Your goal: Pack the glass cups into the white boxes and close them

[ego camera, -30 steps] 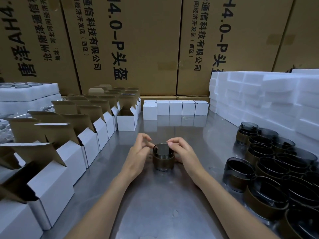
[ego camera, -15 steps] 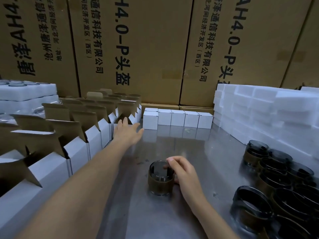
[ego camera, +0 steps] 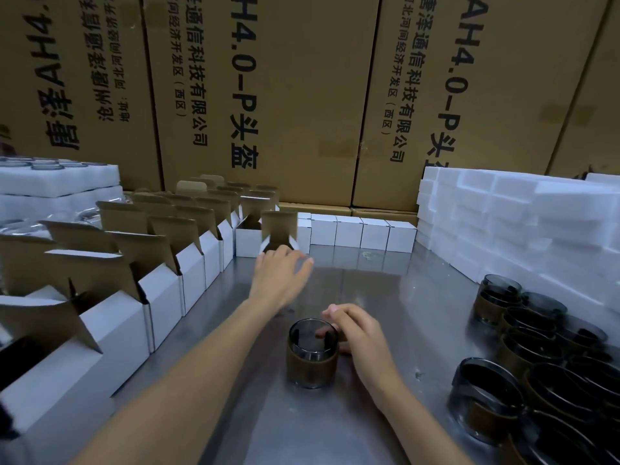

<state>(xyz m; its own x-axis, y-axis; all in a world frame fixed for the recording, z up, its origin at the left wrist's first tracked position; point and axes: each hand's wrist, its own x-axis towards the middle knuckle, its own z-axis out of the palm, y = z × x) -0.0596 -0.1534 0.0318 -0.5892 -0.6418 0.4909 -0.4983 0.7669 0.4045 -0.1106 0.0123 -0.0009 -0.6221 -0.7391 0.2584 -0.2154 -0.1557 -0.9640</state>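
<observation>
I see the glass cup (ego camera: 312, 354) standing upright on the brushed-steel tabletop (ego camera: 396, 297), near centre: smoky cylinder, brown band round its lower half. The right hand (ego camera: 360, 333) rests against the cup's right side, fingers curled at the rim; its grip on the glass looks loose, though I cannot tell for sure. The left hand (ego camera: 281, 275) is at an open white box (ego camera: 280, 238), far centre, fingers over its front; whether they grip it is hidden. More open boxes (ego camera: 161, 297) line the left, closed boxes (ego camera: 362, 233) the far edge. Foam blocks (ego camera: 523, 223) and banded cups (ego camera: 536, 357) crowd the right.
</observation>
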